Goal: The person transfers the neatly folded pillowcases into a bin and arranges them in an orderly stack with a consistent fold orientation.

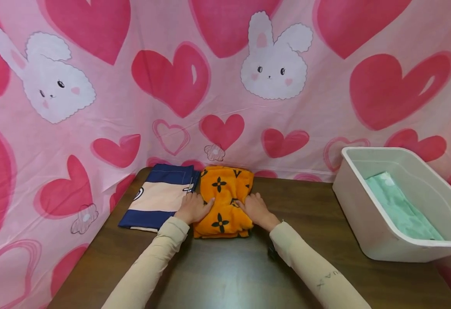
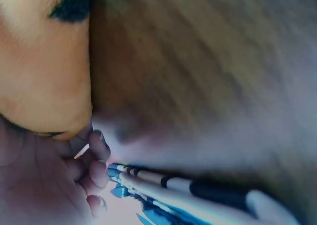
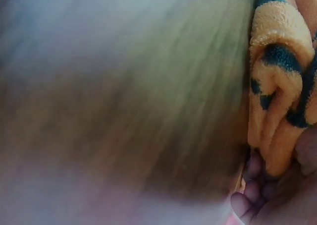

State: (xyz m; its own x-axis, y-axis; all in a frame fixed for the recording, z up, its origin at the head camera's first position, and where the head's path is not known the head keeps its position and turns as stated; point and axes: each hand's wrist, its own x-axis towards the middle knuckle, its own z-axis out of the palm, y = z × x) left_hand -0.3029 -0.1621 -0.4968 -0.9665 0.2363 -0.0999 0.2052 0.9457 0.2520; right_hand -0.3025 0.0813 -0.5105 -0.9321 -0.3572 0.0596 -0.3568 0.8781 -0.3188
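A folded orange plush cloth (image 1: pixel 225 189) with dark flower and letter marks lies on the table toward its back edge. My left hand (image 1: pixel 194 208) grips its left side, thumb on top. On the opposite side my right hand (image 1: pixel 258 212) holds it the same way. The left wrist view shows curled fingers (image 2: pixel 99 173) at the edge of the orange cloth (image 2: pixel 44 71). In the right wrist view, the fingers (image 3: pixel 252 190) tuck under the layered folds (image 3: pixel 277 106). A folded navy and cream cloth (image 1: pixel 157 195) lies beside the left hand.
A large pale grey bin (image 1: pixel 358 214) stands at the right of the brown wooden table (image 1: pixel 213 274), with a mint-green cloth (image 1: pixel 403 210) inside. Behind and to the left hangs a pink curtain (image 1: pixel 225 103) with hearts and rabbits, close to the table edges.
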